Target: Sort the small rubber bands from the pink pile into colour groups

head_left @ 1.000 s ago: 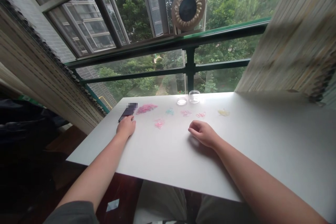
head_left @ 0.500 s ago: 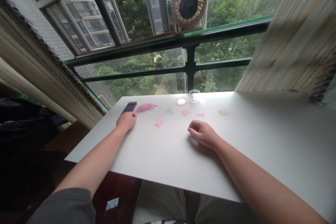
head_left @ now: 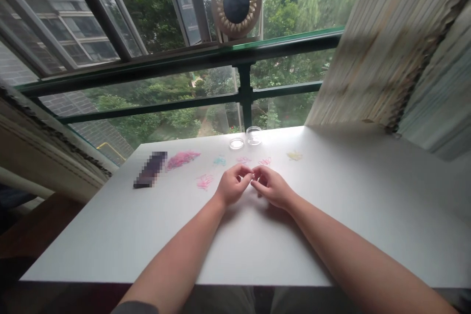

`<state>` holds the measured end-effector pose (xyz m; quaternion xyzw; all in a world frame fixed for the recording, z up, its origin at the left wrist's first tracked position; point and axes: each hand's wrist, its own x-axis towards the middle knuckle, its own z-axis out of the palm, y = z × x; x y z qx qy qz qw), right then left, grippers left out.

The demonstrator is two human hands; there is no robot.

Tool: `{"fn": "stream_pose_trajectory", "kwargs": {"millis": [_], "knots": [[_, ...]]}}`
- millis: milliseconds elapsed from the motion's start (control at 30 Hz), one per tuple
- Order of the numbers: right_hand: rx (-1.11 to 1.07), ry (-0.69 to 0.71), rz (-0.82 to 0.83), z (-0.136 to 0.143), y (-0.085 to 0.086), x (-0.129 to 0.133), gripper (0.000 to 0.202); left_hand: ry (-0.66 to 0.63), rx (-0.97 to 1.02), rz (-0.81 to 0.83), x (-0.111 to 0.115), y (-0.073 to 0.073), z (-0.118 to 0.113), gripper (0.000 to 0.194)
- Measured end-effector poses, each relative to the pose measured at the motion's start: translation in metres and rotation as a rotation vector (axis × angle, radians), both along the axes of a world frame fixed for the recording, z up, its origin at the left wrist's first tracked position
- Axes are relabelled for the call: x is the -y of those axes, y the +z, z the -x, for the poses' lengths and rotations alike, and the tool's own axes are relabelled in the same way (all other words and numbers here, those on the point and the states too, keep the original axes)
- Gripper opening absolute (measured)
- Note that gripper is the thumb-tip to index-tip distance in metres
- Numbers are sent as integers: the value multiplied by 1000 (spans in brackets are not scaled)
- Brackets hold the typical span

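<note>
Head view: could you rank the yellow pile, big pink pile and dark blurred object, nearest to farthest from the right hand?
From the right hand:
1. Yellow pile, beyond, rightward.
2. Big pink pile, across to the left.
3. Dark blurred object, left of that pile.

The table (head_left: 110,235) is smooth, softly sheened. Mid-frame, jar (head_left: 254,136) and lid (head_left: 236,143) look like clear, glossy plastic. Upper centre, fan (head_left: 236,2): smooth plastic. Upper right, curtain (head_left: 353,68): ribbed, matt cloth.

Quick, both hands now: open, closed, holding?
Left hand: fingers curled inward; can't tell whether it holds anything.
Right hand: also curled, fingertips close to the left's; any hold can't be told.
</note>
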<state>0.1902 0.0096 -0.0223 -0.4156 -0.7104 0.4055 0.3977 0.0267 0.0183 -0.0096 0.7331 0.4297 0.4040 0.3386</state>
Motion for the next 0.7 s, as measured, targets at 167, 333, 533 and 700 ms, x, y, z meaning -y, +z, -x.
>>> {"fn": "stream_pose_trajectory", "kwargs": {"millis": [167, 333, 533, 700], "knots": [[-24, 11, 29, 2, 1, 2, 16, 22, 76, 53, 3, -11, 5, 16], [-4, -67, -69, 4, 7, 6, 10, 43, 106, 66, 8, -9, 10, 16], [27, -78, -95, 1, 7, 6, 8, 13, 123, 93, 8, -9, 8, 17], [24, -44, -116, 2, 5, 5, 8, -2, 159, 110, 9, -10, 7, 17]]}}
